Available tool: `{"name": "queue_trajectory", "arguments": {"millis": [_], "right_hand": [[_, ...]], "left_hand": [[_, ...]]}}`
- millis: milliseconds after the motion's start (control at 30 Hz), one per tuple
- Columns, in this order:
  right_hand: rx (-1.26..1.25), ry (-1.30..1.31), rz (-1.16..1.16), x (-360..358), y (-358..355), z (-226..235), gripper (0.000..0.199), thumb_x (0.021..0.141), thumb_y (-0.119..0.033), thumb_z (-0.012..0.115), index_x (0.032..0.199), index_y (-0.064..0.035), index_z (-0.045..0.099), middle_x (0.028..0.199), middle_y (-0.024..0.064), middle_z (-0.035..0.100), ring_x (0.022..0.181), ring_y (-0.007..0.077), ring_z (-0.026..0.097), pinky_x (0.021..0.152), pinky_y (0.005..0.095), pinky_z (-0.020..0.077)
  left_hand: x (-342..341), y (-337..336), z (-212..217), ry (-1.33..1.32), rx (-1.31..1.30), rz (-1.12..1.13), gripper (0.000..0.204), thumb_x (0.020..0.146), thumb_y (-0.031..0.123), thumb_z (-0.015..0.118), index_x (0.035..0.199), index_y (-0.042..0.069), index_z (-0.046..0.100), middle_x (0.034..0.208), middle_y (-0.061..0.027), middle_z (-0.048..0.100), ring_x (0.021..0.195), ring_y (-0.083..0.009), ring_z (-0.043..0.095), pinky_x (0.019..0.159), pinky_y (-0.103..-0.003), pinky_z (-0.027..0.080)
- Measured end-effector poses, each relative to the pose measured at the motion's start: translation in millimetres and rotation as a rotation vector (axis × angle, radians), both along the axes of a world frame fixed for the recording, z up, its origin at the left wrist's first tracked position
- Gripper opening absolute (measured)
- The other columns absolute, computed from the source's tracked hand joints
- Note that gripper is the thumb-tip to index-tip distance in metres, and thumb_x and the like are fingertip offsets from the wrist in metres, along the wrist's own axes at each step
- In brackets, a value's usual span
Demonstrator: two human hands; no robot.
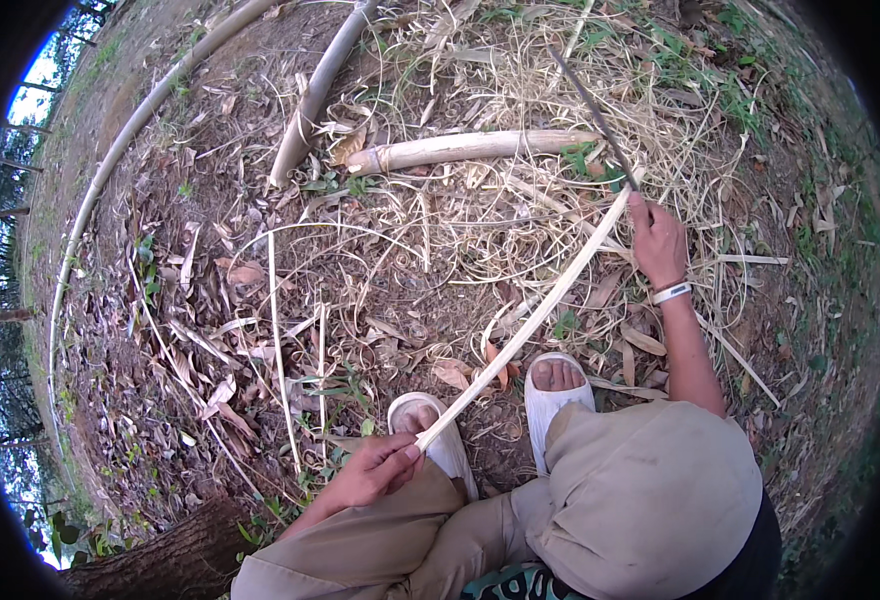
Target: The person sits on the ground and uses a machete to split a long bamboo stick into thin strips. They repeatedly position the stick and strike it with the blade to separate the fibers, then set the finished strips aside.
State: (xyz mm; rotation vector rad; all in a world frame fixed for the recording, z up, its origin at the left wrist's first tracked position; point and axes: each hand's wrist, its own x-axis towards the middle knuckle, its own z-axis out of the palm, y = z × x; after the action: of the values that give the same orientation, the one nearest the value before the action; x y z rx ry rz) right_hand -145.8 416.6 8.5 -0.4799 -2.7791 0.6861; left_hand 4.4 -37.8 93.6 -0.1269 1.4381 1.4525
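A pale bamboo strip runs slantwise from my left hand up to my right hand. My left hand pinches its near end, close to my left knee. Farther out, my right hand, with a white band at the wrist, is closed on a knife. The knife's long, dark, narrow blade points away and to the left. The strip's far end meets the blade right at my right fingers; whether those fingers also grip the strip is unclear. The knife's handle is hidden in the hand.
A short pale bamboo pole lies beyond the strip, near a thicker grey pole. One long curved pole lies at left. Curly shavings and dry leaves cover the ground. A log lies at lower left. My sandalled feet are below.
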Motion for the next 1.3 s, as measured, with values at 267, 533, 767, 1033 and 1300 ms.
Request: {"name": "queue_trajectory", "arguments": {"millis": [267,533,767,1033,1300], "right_hand": [[-0.354,0.172,-0.067,33,30,9,0.055,0.1,-0.043,0.048,0.073,0.0043,0.054,0.053,0.0117,0.041,0.05,0.0197,0.041,0.051,0.036,0.0323],[-0.233,0.134,0.776,64,-152,42,0.056,0.088,-0.057,0.062,0.067,-0.0059,0.056,0.055,0.0123,0.056,0.05,0.0298,0.06,0.048,0.0393,0.0457],[-0.191,0.116,0.944,68,-173,32,0.058,0.086,-0.063,0.06,0.069,-0.0074,0.058,0.055,0.01,0.058,0.05,0.0278,0.062,0.049,0.0368,0.0492],[-0.085,0.146,0.8,63,-148,31,0.059,0.085,-0.065,0.06,0.072,-0.0079,0.062,0.053,0.0092,0.057,0.047,0.0279,0.06,0.048,0.0392,0.0475],[-0.04,-0.056,0.162,10,-24,10,0.06,0.096,-0.056,0.051,0.071,-0.0019,0.06,0.051,0.0166,0.054,0.051,0.0395,0.057,0.05,0.045,0.0429]], "left_hand": [[-40,4,-21,-0.156,0.078,0.454,0.023,0.1,0.028,0.048,0.098,0.006,0.051,0.058,0.0026,0.039,0.044,-0.0072,0.03,0.041,-0.023,0.023],[-87,44,-15,-0.214,0.136,0.395,0.027,0.103,0.025,0.043,0.085,0.007,0.052,0.063,0.0054,0.037,0.054,-0.0049,0.034,0.049,-0.02,0.026],[-61,56,-18,-0.285,0.131,0.503,0.023,0.106,0.031,0.036,0.095,0.014,0.049,0.06,0.0083,0.027,0.049,-0.0048,0.022,0.044,-0.023,0.018],[-56,41,-8,-0.221,0.287,0.43,0.033,0.105,0.032,0.042,0.078,0.012,0.043,0.056,0.0068,0.027,0.044,-0.005,0.021,0.041,-0.024,0.016],[-20,17,-20,-0.531,0.188,0.338,0.038,0.101,0.042,0.05,0.089,0.006,0.05,0.056,0.0067,0.029,0.043,-0.0029,0.024,0.038,-0.021,0.018]]}}
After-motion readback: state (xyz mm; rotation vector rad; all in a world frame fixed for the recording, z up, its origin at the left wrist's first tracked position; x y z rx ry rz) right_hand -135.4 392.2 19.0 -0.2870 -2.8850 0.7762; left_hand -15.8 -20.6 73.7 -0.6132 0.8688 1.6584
